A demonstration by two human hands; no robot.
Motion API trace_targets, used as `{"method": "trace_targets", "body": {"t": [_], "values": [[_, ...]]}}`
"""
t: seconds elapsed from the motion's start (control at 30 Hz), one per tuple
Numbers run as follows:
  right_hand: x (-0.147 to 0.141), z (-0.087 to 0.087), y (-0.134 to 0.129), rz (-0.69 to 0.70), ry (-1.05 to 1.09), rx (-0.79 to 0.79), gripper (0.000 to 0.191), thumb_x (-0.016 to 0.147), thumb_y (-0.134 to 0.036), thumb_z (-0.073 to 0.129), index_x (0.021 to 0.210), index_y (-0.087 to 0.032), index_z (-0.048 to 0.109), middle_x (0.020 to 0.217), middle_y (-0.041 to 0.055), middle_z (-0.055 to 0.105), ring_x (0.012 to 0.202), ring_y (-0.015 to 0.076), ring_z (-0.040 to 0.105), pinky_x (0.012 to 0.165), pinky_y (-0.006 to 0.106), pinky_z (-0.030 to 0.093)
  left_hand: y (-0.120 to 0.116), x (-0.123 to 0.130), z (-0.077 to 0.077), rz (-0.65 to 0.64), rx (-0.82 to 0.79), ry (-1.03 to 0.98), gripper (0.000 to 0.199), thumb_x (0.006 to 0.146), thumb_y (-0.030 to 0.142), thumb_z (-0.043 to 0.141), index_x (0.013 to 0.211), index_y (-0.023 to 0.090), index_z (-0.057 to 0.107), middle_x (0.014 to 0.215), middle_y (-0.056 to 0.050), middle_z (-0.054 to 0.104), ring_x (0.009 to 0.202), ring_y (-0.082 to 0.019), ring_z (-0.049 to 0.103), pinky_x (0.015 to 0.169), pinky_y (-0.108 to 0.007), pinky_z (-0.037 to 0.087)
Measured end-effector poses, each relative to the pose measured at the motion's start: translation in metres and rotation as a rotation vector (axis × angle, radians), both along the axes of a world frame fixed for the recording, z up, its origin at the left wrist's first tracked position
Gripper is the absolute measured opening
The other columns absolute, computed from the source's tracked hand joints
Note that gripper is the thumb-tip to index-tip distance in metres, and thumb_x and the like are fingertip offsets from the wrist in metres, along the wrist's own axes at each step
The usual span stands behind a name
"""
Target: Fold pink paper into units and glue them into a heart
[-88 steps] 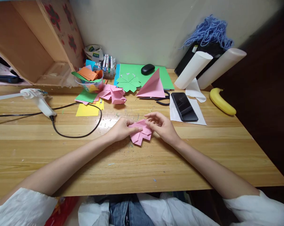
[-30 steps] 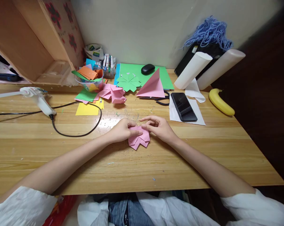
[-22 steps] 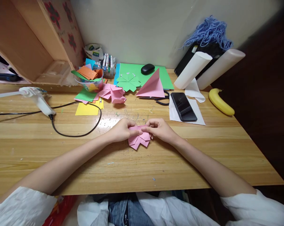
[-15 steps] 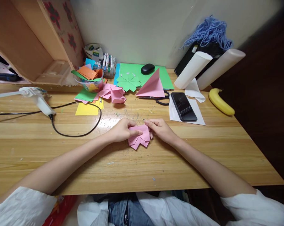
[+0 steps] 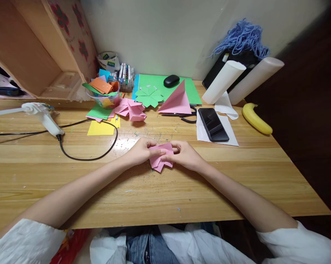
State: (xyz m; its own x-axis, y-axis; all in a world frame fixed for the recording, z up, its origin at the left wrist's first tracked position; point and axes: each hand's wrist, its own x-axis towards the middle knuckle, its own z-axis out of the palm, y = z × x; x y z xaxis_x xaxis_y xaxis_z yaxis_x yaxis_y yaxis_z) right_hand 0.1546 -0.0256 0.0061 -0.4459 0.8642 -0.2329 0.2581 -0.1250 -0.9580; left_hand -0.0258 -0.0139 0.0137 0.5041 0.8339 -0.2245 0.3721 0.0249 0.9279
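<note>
Between my hands is a piece of folded pink paper [image 5: 160, 165] with a notched lower edge, held just above the wooden table. My left hand [image 5: 142, 151] grips its left side, the thumb lying across the front. My right hand [image 5: 186, 155] pinches the right side, its thumb pressed on the face of the paper and its fingers partly hidden behind. Beyond my hands lie a pink paper flower [image 5: 130, 109], a green paper flower [image 5: 149, 96] and a pink folded paper triangle [image 5: 178, 99] resting over black-handled scissors [image 5: 189, 118].
A glue gun [image 5: 44, 117] and its looped black cord lie at left. Behind are a tub of paper scraps [image 5: 106, 98], markers [image 5: 124, 75] and a mouse [image 5: 171, 81]. To the right are a phone [image 5: 213, 124], white rolls [image 5: 223, 82] and a banana [image 5: 256, 119].
My right hand has shifted its thumb from the paper's upper right corner down onto its front. The pink paper has tilted slightly, while my left hand stays nearly in place.
</note>
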Motion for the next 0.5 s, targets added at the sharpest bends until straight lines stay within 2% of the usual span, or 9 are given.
{"method": "trace_targets", "body": {"t": [0.2,0.33,0.43,0.5], "values": [[0.002,0.001,0.001,0.059,0.035,-0.046,0.023,0.068,-0.026,0.064,0.089,-0.017,0.061,0.083,0.003,0.066,0.072,0.0163,0.062,0.057,0.025,0.047,-0.003,0.002,-0.002,0.053,0.064,0.075,0.039,0.069,0.045,0.055,0.049,0.016,0.038,0.05,0.005,0.029,0.048,-0.007,0.026,0.044,-0.022,0.017],[0.007,0.005,0.004,0.111,0.078,-0.107,0.032,0.068,-0.025,0.065,0.099,-0.018,0.058,0.083,0.0035,0.067,0.072,0.0154,0.062,0.058,0.024,0.047,-0.004,0.004,0.0,0.08,0.083,0.121,0.033,0.069,0.04,0.055,0.051,0.015,0.043,0.051,0.005,0.033,0.048,-0.007,0.029,0.044,-0.021,0.018],[0.01,0.007,0.008,0.183,0.126,-0.151,0.043,0.068,-0.028,0.066,0.107,-0.017,0.053,0.084,0.0038,0.066,0.07,0.0142,0.061,0.057,0.023,0.047,-0.004,0.004,0.003,0.097,0.05,0.134,0.028,0.069,0.038,0.055,0.055,0.014,0.048,0.052,0.004,0.038,0.048,-0.007,0.032,0.044,-0.02,0.02],[0.012,0.006,0.01,0.216,0.138,-0.149,0.043,0.069,-0.031,0.065,0.108,-0.017,0.051,0.08,0.0023,0.065,0.065,0.0119,0.058,0.054,0.021,0.044,-0.003,0.003,0.005,0.092,0.02,0.116,0.027,0.069,0.037,0.055,0.059,0.013,0.052,0.053,0.003,0.042,0.048,-0.008,0.035,0.044,-0.02,0.022]]}}
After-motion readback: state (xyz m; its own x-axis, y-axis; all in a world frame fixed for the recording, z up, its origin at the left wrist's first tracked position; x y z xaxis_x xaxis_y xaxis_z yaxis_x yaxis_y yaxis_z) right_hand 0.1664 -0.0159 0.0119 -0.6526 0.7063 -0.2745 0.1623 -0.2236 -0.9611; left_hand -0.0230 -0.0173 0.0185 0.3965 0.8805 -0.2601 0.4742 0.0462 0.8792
